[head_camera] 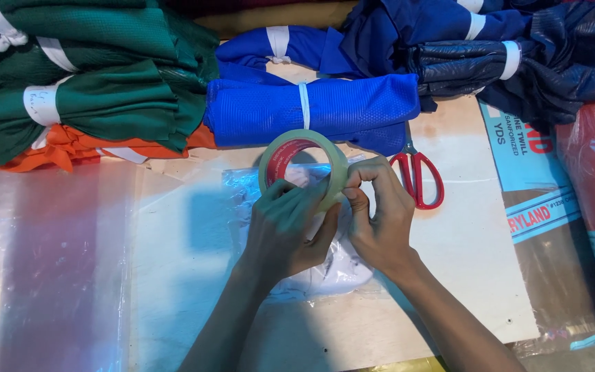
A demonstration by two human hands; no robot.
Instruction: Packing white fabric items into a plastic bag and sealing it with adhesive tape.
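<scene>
While green fabric bundles (91,89) lie far up-left of the hands and blue fabric bundles (325,103) sit just above them, a clear plastic bag (311,234) spreads beneath both. Red-handled scissors (418,176) rest just right of the right hand. The left hand (287,231) curls closed around the tape roll (302,165), holding it upright. The right hand (379,217) pinches the roll's outer edge with bent fingertips.
</scene>
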